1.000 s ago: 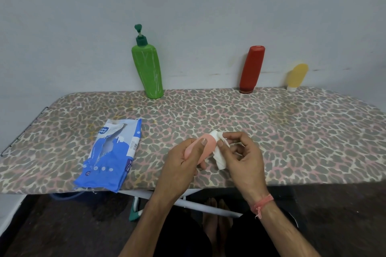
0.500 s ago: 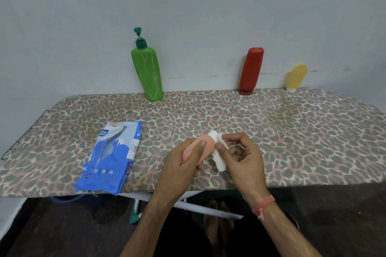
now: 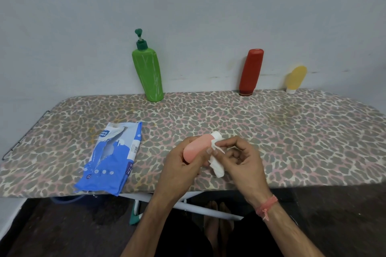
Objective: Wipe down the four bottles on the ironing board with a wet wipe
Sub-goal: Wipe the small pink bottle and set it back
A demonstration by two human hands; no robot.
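Observation:
My left hand grips a small pink bottle just above the near edge of the ironing board. My right hand pinches a white wet wipe against the bottle's white cap end. At the back, against the wall, stand a green pump bottle, a red bottle on its cap, and a small yellow bottle on its white cap.
A blue and white wet-wipe pack lies torn open on the board's left front. The board's metal rack edge juts out at the far left. White board legs and bare feet show below.
The hands stay in the same place on the pink bottle; my right fingers have shifted the wipe slightly around the cap end. The view has tilted a little.

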